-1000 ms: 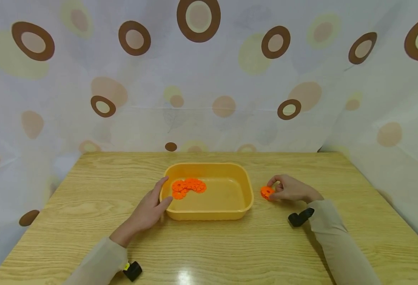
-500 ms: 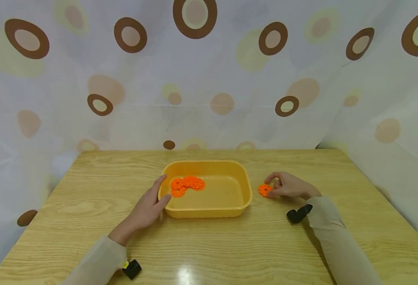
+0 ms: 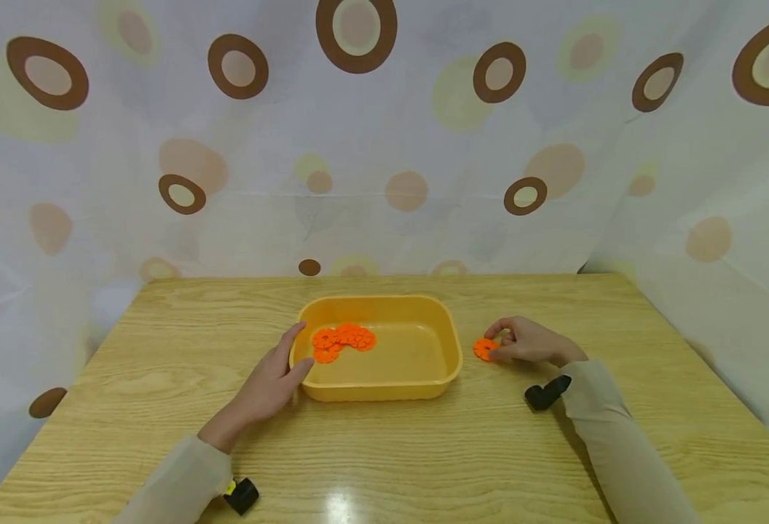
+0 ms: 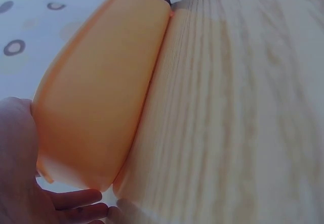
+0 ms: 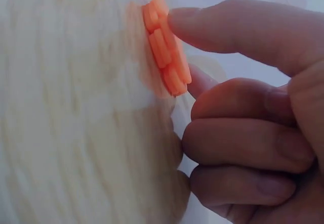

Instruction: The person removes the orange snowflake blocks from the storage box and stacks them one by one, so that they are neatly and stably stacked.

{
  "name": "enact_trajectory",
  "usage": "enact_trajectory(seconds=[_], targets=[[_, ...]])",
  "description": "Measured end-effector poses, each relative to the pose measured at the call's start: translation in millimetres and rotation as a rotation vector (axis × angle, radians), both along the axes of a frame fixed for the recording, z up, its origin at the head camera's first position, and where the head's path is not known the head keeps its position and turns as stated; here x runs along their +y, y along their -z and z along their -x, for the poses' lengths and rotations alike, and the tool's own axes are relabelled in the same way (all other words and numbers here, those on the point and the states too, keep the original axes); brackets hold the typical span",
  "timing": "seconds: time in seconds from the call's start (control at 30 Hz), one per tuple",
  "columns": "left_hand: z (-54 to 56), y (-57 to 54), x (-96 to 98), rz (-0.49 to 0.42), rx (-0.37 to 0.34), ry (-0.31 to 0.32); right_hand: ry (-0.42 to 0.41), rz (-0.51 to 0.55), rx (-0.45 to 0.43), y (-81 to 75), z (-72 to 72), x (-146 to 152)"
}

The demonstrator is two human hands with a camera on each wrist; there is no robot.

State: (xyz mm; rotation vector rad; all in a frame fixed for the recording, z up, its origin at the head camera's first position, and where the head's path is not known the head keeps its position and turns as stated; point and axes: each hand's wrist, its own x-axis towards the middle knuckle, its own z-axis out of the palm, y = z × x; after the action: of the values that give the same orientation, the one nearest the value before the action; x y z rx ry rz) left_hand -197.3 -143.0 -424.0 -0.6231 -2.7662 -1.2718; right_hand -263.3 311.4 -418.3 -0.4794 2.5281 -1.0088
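A yellow plastic tub (image 3: 376, 393) stands on the table in the head view. My left hand (image 3: 268, 382) holds its left end, thumb over the rim; the left wrist view shows the fingers (image 4: 76, 198) low against the tub's wall. Inside, at the left, lie several orange notched discs (image 3: 325, 354), partly overlapping. Right of the tub, my right hand (image 3: 530, 342) pinches orange notched discs (image 3: 483, 349) close over the tabletop. In the right wrist view, these discs (image 5: 164, 47) appear stacked, with the thumb on their face and the other fingers curled.
The wooden table (image 3: 384, 458) reaches back to a patterned cloth (image 3: 260, 240) that hangs behind it and along both sides. Each sleeve carries a black wrist camera, the left camera (image 3: 242, 495) and the right camera (image 3: 547, 394).
The head view has shifted slightly. The discs at my right hand now look flatter to the table than a second ago. My left hand keeps its place on the tub.
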Motion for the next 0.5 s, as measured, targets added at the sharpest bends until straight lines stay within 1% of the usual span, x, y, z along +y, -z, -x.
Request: enact_trajectory(seconds=[0.17, 0.33, 0.5], targets=[[-0.1, 0.3, -0.2, -0.004, -0.002, 0.001, 0.003, 0.002, -0.007, 1.8, 1.0, 0.6], [0.3, 1.4, -0.4, -0.003, 0.002, 0.002, -0.001, -0.01, 0.005, 1.5, 0.0, 0.8], [0.8, 2.5, -0.9, -0.005, 0.004, 0.003, 0.032, -0.007, 0.034, -0.2, -0.6, 0.6]])
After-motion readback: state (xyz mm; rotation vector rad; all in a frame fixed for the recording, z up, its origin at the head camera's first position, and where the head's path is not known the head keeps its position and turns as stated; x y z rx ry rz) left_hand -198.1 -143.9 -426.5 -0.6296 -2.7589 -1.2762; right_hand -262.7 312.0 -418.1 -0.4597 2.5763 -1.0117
